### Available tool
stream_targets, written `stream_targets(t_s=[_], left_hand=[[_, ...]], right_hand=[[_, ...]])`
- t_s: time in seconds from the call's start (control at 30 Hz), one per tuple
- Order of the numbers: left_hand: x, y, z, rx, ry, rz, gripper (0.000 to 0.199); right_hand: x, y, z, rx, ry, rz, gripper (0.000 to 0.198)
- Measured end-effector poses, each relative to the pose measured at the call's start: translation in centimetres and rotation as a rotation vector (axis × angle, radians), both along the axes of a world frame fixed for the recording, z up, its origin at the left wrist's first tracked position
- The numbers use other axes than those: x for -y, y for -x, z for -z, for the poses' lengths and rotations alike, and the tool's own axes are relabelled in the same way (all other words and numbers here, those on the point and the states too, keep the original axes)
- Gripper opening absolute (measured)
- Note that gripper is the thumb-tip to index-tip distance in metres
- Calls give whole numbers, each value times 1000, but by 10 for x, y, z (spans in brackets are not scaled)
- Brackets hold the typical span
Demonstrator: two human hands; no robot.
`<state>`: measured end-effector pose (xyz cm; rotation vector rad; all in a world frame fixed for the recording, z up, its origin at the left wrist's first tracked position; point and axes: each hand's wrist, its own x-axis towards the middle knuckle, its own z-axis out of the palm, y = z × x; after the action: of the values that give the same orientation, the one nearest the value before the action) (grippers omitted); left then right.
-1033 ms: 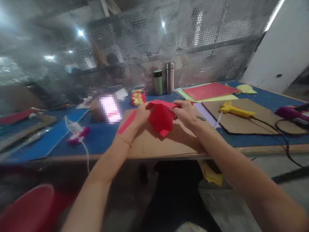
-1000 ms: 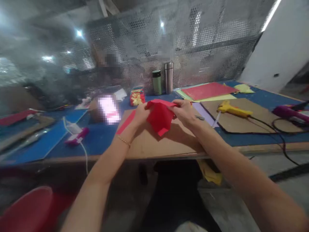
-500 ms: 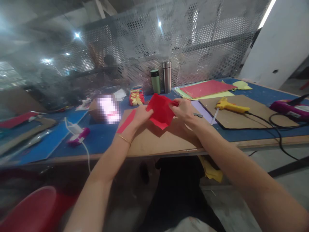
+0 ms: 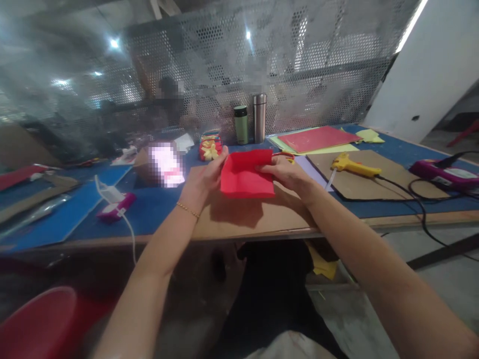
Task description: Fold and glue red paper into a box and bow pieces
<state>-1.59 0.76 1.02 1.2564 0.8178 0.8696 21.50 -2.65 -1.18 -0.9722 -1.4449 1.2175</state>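
A folded red paper piece [image 4: 247,174] with raised sides, like a shallow open box, is held up over a brown cardboard sheet [image 4: 232,227] and casts a shadow on it. On its left side my left hand [image 4: 209,174] is closed around the edge, thumb upward. At its right edge my right hand [image 4: 288,172] pinches the paper, with the thumb reaching inside. Part of a pair of scissors with red and yellow handles [image 4: 286,156] shows just behind my right hand. Past my left hand sits a small red box with a yellow bow [image 4: 210,147].
A yellow glue gun [image 4: 355,165] lies on cardboard at the right, its black cable trailing over the table edge. A green tumbler [image 4: 241,125] and a steel flask [image 4: 259,118] stand at the back. A lit phone [image 4: 167,165] and a purple power strip [image 4: 117,207] are at the left.
The red paper has turned from a corner-down, diamond-like pose to a squarer one with its inside showing. Both hands have shifted their grip along its sides.
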Motion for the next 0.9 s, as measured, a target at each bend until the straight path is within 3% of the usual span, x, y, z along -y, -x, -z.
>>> stream_targets(t_s=[0.17, 0.27, 0.4, 0.53, 0.7, 0.9], left_hand=[[8, -2, 7, -82, 22, 179, 46], [14, -3, 9, -206, -6, 257, 36], [15, -3, 6, -371, -55, 351, 39], [15, -3, 2, -346, -77, 344, 39], [14, -2, 3, -336, -161, 268, 37], [19, -2, 3, -376, -140, 321, 31]], right_hand=[[7, 0, -3, 155, 82, -125, 34], [8, 1, -2, 255, 54, -191, 33], [10, 0, -4, 340, -10, -212, 33], [11, -6, -8, 281, -7, -170, 29], [7, -15, -9, 131, -44, -64, 47], [13, -14, -13, 303, -50, -132, 52]])
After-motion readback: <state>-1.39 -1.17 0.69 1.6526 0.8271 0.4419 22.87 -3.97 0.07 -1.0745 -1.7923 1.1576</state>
